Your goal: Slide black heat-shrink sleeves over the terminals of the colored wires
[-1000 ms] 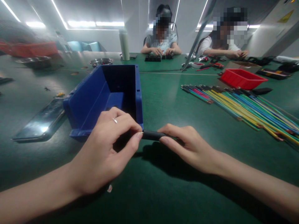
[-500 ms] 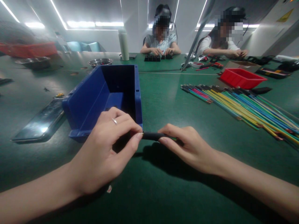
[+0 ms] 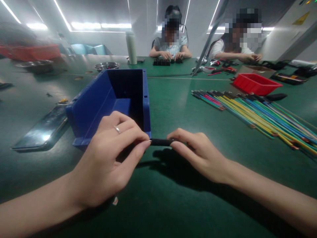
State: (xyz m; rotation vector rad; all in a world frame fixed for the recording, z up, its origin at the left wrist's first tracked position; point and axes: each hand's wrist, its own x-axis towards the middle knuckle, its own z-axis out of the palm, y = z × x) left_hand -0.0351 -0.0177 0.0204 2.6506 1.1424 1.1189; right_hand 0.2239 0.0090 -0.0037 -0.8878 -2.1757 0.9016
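Both my hands hold a short black tube (image 3: 160,142) level, just above the green table (image 3: 173,109). My left hand (image 3: 112,158), with a ring on one finger, pinches the tube's left end between thumb and fingertips. My right hand (image 3: 198,153) grips its right end with curled fingers. What lies inside the tube or beyond my fingers is hidden. A blue open-fronted bin (image 3: 111,99) stands right behind my left hand, close to the tube.
A row of coloured wires (image 3: 257,112) lies to the right, with a red tray (image 3: 256,83) behind it. A phone (image 3: 42,127) lies left of the bin. A white bottle (image 3: 131,47) and a metal bowl (image 3: 107,66) stand farther back. Two people sit working across the table.
Both hands have lifted slightly and shifted a little away from me, still holding the tube. The visible stretch of tube between them looks a bit shorter.
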